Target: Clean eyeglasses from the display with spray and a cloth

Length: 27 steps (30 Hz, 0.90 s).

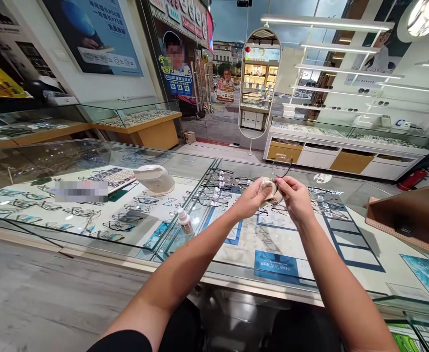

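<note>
Above the glass display counter (236, 266), my left hand (251, 196) is closed on a pale cleaning cloth (268, 189). The cloth is wrapped around part of a pair of eyeglasses (282, 167), hiding one of the lenses. My right hand (293, 193) pinches the dark frame of these eyeglasses beside the cloth. One rim stands up above the fingers. To the left of my hands, a small white spray bottle (185, 222) stands upright on the glass.
A white scanner-like device (154, 180) and a keyboard (114, 179) sit on the counter at left. Several eyeglass frames lie under the glass. At right is a wooden stand (401, 220). Beyond the counter stand an oval mirror (258, 83) and a fire extinguisher (413, 180).
</note>
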Each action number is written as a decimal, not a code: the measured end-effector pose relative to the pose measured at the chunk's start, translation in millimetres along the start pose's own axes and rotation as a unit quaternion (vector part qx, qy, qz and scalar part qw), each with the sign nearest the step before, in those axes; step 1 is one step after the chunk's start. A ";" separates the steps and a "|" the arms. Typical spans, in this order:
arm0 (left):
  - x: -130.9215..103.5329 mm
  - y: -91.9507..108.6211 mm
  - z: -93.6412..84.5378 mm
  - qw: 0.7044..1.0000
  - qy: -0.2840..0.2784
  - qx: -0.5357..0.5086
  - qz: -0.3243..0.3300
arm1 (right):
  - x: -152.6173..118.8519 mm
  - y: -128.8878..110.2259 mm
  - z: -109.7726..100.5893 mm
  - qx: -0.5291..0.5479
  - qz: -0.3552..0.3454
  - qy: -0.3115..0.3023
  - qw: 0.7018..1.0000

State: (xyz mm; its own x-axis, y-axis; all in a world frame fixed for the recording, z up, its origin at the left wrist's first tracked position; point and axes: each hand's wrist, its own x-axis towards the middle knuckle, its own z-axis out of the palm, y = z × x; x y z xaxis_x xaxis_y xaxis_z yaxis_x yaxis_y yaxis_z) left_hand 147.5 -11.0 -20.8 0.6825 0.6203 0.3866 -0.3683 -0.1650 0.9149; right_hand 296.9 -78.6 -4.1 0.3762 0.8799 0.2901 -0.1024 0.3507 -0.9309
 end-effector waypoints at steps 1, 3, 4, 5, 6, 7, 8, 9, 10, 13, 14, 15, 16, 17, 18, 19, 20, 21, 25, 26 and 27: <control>-0.8 1.1 1.4 1.000 -0.005 0.006 -0.003 | -0.9 0.4 -1.3 0.006 0.003 0.002 1.000; -2.0 1.9 4.3 1.000 0.005 0.017 -0.002 | -3.3 1.4 -1.4 0.022 0.009 -0.005 1.000; -2.2 1.6 5.5 1.000 0.017 0.025 0.001 | -4.7 2.2 -0.4 0.031 0.012 -0.010 0.999; -2.3 1.1 6.5 0.999 0.036 0.036 0.006 | -6.0 3.1 1.1 0.038 0.014 -0.014 0.999; -2.1 0.6 7.0 0.997 0.056 0.049 0.012 | -7.0 4.2 2.6 0.043 0.014 -0.015 0.999; -1.9 0.0 7.1 0.995 0.074 0.065 0.018 | -7.8 5.3 4.0 0.043 0.012 -0.015 0.999; -1.5 -0.3 6.8 0.993 0.088 0.080 0.024 | -8.2 6.4 5.0 0.041 0.010 -0.013 0.999; -1.1 -0.4 6.1 0.991 0.095 0.087 0.027 | -8.1 7.5 5.3 0.038 0.009 -0.012 0.999; -0.7 -0.3 5.1 0.992 0.092 0.086 0.028 | -7.5 8.4 4.9 0.037 0.011 -0.012 0.999; 0.2 0.5 2.0 0.996 0.032 0.079 0.024 | -3.9 10.4 0.3 0.051 0.020 -0.004 0.998; 0.4 0.5 1.3 0.997 0.010 0.080 0.022 | -2.6 10.8 -1.5 0.062 0.024 0.001 0.998; 0.4 0.1 0.9 0.996 -0.005 0.083 0.019 | -1.5 11.3 -3.0 0.075 0.028 0.006 0.997; 0.5 -0.7 0.9 0.996 -0.011 0.085 0.016 | -0.8 11.7 -3.9 0.086 0.032 0.008 0.996; 0.6 -1.9 1.0 0.997 -0.009 0.082 0.014 | -0.6 12.1 -4.1 0.095 0.036 0.006 0.995; 0.7 -3.4 1.3 0.997 -0.002 0.075 0.012 | -0.9 12.5 -3.6 0.100 0.040 -0.001 0.994; 1.0 -5.1 1.6 0.997 0.008 0.070 0.012 | -1.6 12.9 -2.6 0.103 0.043 -0.009 0.994; 1.3 -6.7 1.8 0.997 0.023 0.067 0.014 | -2.5 13.3 -1.4 0.104 0.045 -0.020 0.993; 1.6 -8.2 1.9 0.997 0.041 0.066 0.017 | -3.4 13.8 -0.2 0.105 0.046 -0.029 0.993; 2.6 -10.3 1.7 0.994 0.084 0.064 0.020 | -3.4 16.5 0.1 0.110 0.046 -0.047 0.992; 2.6 -9.7 1.7 0.996 0.073 0.055 0.018 | -2.1 17.3 -1.4 0.108 0.043 -0.043 0.992; 2.5 -8.8 1.9 0.997 0.055 0.046 0.015 | -0.4 18.0 -3.2 0.108 0.039 -0.035 0.993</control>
State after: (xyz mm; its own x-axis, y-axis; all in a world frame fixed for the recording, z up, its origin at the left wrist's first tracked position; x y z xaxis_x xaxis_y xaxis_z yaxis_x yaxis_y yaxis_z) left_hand 153.6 -9.5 -27.7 0.5964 0.6942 0.4029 -0.3241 -0.2510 0.9121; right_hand 297.9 -73.7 -21.7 0.2950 0.9246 0.2409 -0.3258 0.3343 -0.8844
